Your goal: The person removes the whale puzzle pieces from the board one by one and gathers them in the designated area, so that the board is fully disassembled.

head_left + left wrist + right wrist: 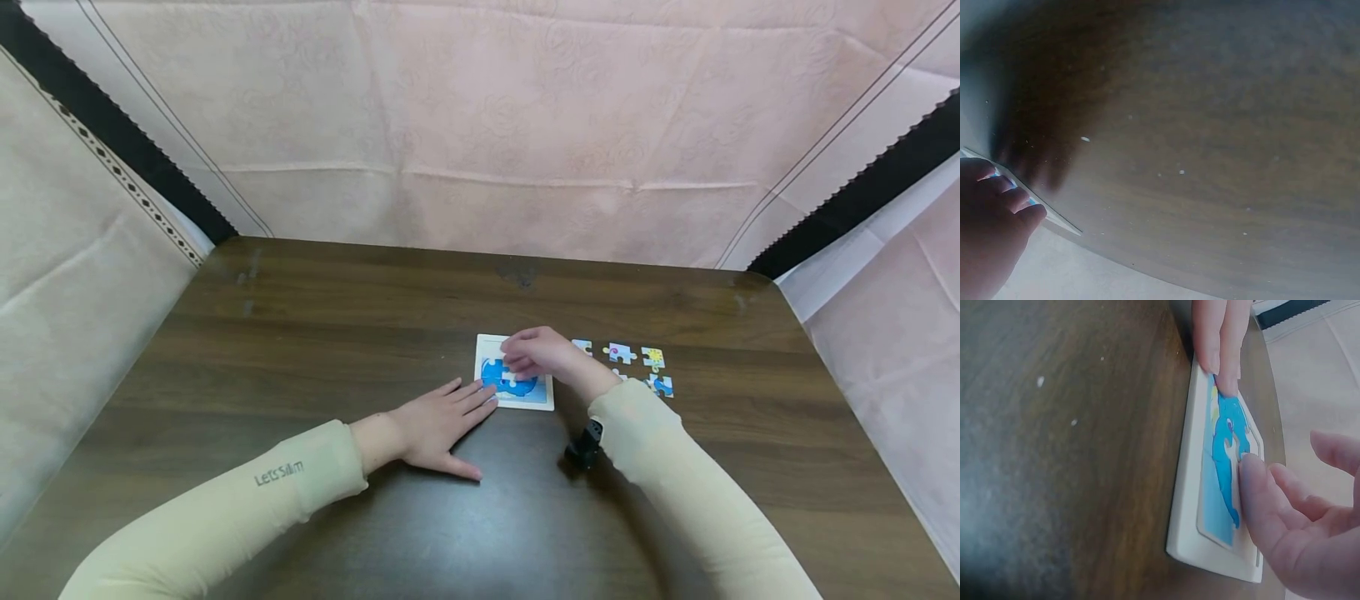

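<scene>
A small white-framed jigsaw board (534, 407) lies on the table, with a partly filled blue animal picture (1225, 469) inside its frame. My left hand (444, 423) is spread flat, fingertips resting on the board's left side and thumb out on the table. Above the board, my right hand (546, 353) reaches in from the right with its fingers bent loosely downward. The right wrist view shows one of its fingertips (1251, 467) touching the picture beside a gap between pieces. No piece shows between its fingers.
Several loose jigsaw pieces (620, 353) lie right of the board, some partly hidden by the right forearm. A black object (585, 446) sits at the right wrist. The brown wooden table (337, 333) is bordered by pale cloth (510, 125) at the back and sides.
</scene>
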A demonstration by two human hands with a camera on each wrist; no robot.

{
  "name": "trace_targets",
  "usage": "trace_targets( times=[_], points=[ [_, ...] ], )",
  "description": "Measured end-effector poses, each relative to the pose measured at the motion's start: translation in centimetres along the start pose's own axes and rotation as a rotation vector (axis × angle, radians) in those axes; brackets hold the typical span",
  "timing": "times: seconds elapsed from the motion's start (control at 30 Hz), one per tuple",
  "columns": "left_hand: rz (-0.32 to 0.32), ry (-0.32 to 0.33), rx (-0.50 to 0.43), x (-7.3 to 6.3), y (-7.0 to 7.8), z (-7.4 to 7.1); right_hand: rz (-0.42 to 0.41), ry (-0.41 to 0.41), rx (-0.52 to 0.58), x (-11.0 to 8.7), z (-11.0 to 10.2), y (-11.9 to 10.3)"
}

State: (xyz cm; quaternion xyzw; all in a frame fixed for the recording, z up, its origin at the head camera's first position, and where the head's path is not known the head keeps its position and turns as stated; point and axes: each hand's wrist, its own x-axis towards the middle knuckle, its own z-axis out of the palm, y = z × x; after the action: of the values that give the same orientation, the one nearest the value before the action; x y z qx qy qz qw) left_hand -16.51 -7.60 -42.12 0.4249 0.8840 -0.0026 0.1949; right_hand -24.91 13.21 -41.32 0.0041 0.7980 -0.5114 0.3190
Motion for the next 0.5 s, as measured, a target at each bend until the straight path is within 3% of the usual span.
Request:
trace_targets(
  times=[0.5],
  points=[
    [-0.002, 0.001, -0.015, -0.02, 0.0, 0.02, 0.021, 0.024, -0.056, -0.18, 0.44, -0.3]
  ],
)
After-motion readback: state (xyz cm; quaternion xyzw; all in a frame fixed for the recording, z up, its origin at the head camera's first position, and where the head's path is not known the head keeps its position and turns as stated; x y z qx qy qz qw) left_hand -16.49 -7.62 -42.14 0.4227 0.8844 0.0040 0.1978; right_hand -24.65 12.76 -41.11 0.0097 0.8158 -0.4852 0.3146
